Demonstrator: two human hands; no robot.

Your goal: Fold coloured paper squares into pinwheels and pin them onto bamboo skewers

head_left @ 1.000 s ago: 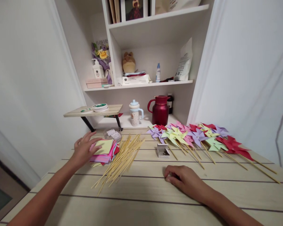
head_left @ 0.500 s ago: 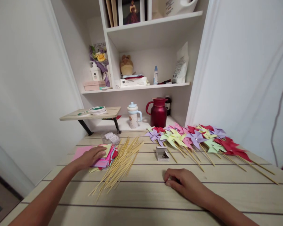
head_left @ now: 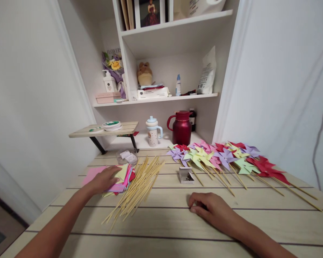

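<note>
My left hand (head_left: 107, 178) lies flat, fingers stretched out, on a stack of coloured paper sheets (head_left: 125, 175) in pink, yellow, red and blue. Its fingertips touch the yellow top sheet. Just right of the stack, a loose bundle of thin wooden sticks (head_left: 140, 190) is spread at a slant. My right hand (head_left: 210, 209) rests on the table with its fingers loosely curled in and nothing visible in them. Beyond it stands a small open box (head_left: 186, 175) with tiny dark pieces inside. Several finished paper pinwheels (head_left: 224, 157) on sticks lie at the right.
Behind the paper sits a clear round container (head_left: 127, 157) with white packets. A small raised shelf (head_left: 103, 132) carries rolls of tape (head_left: 112, 125). A spotted cup (head_left: 152, 134) and a red jug (head_left: 181, 129) stand at the back, below white shelves (head_left: 156, 99).
My left hand has shifted very slightly on the paper stack. My right hand stays in the same place, and the view has moved a little.
</note>
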